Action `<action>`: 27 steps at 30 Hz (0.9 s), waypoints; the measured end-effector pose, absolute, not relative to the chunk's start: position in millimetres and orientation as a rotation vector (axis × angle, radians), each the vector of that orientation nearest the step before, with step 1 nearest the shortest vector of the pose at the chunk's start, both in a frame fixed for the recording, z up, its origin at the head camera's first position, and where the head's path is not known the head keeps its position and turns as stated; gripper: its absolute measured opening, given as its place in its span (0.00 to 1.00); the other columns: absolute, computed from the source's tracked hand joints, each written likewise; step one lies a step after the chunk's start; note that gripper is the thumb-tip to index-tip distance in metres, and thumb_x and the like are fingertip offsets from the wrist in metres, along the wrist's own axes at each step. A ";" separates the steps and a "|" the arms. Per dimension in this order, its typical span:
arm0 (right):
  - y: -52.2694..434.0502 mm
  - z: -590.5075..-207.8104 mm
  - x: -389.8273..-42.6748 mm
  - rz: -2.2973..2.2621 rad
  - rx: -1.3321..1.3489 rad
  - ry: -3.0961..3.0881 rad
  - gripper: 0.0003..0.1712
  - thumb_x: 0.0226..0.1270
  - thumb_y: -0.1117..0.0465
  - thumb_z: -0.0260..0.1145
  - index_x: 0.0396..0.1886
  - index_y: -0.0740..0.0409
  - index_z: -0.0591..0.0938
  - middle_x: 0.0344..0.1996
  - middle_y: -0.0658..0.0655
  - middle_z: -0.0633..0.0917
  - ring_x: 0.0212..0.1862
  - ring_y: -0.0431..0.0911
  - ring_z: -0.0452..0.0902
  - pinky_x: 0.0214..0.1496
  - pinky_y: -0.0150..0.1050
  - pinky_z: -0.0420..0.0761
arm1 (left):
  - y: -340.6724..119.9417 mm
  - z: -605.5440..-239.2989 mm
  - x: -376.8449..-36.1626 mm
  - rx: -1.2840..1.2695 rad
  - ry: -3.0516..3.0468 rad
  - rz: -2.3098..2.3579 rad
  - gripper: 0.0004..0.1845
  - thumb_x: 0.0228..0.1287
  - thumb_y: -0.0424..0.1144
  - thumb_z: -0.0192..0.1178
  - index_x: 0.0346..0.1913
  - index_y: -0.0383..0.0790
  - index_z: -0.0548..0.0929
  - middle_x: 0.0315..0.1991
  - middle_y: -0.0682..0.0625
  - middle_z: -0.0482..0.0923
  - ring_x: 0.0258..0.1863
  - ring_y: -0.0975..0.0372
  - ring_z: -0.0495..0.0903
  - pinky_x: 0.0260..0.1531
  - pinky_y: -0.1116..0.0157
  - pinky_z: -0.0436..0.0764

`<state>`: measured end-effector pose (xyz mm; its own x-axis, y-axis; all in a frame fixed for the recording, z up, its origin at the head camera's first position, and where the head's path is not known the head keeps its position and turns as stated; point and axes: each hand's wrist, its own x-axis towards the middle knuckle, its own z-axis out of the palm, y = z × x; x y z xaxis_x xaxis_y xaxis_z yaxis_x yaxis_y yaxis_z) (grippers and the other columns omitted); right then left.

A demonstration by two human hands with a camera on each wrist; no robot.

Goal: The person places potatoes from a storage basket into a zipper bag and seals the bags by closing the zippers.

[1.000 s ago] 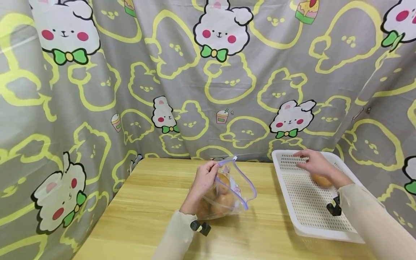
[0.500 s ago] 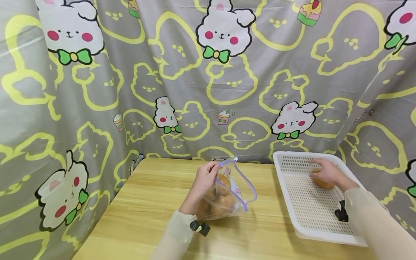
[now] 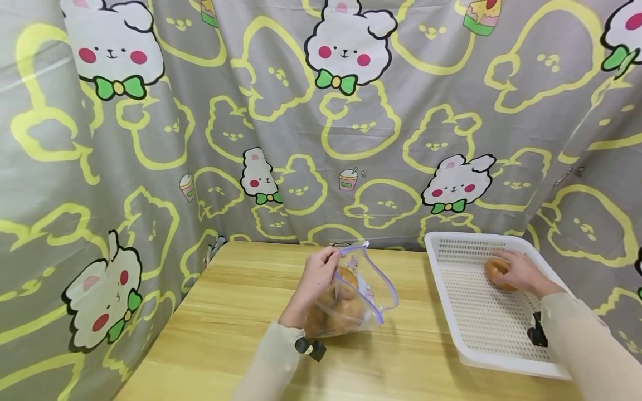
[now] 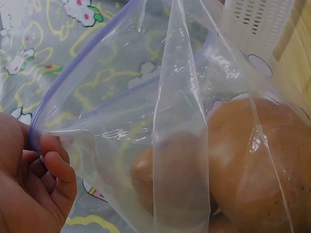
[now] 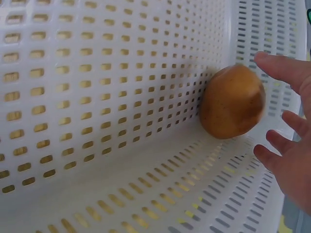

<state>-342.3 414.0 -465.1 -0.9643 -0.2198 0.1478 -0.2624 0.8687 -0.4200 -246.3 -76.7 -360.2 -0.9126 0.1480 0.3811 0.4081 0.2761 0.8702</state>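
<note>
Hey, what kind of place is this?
Probably a makeshift indoor set: a bunny-print curtain backs a wooden table bearing a white perforated basket and a zip bag of potatoes.

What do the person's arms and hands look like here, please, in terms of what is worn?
Both arms wear long, pale beige sleeves down to the wrists. A small black device is clipped at each cuff. The left hand and right hand are bare, with no gloves.

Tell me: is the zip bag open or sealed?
Open. The left hand holds the zip bag by its rim, its mouth gaping.
</note>
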 end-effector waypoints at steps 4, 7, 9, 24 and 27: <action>419.2 -469.5 -341.1 0.679 0.350 -2.962 0.43 0.45 0.62 0.75 0.59 0.78 0.66 0.53 0.83 0.64 0.52 0.73 0.60 0.49 0.68 0.63 | -75.7 -360.8 -245.8 -0.521 -2.318 -1.697 0.10 0.69 0.27 0.49 0.37 0.25 0.81 0.17 0.40 0.72 0.09 0.70 0.64 0.10 0.75 0.64; 419.0 -473.3 -342.0 0.674 0.366 -2.954 0.43 0.45 0.62 0.75 0.58 0.79 0.66 0.52 0.82 0.67 0.49 0.70 0.65 0.47 0.64 0.67 | -75.9 -361.4 -245.8 -0.516 -2.313 -1.692 0.10 0.69 0.27 0.49 0.37 0.25 0.81 0.17 0.41 0.72 0.09 0.70 0.64 0.10 0.75 0.64; 418.3 -475.9 -342.4 0.673 0.373 -2.959 0.43 0.46 0.62 0.75 0.58 0.80 0.66 0.51 0.80 0.69 0.46 0.67 0.68 0.45 0.60 0.70 | -76.3 -361.8 -245.8 -0.517 -2.315 -1.683 0.10 0.69 0.27 0.49 0.36 0.26 0.81 0.17 0.40 0.72 0.09 0.70 0.64 0.10 0.75 0.64; 416.0 -479.6 -344.3 0.689 0.330 -2.995 0.42 0.46 0.61 0.74 0.57 0.79 0.67 0.47 0.79 0.71 0.39 0.62 0.71 0.37 0.52 0.74 | -79.3 -362.8 -244.7 -0.535 -2.313 -1.704 0.10 0.70 0.28 0.48 0.37 0.27 0.81 0.17 0.39 0.73 0.09 0.69 0.64 0.10 0.74 0.64; 414.1 -478.7 -346.0 0.695 0.329 -2.982 0.40 0.45 0.61 0.74 0.55 0.79 0.68 0.44 0.77 0.73 0.38 0.61 0.72 0.35 0.49 0.73 | -79.1 -362.5 -244.8 -0.543 -2.308 -1.693 0.10 0.70 0.28 0.49 0.37 0.27 0.81 0.17 0.40 0.73 0.08 0.70 0.64 0.10 0.74 0.64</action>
<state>-346.0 414.1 -478.7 -0.9753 -0.1925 0.1085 -0.2206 0.8756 -0.4298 -244.8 -79.1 -362.5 -0.9055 0.1597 0.3932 0.4230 0.2651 0.8665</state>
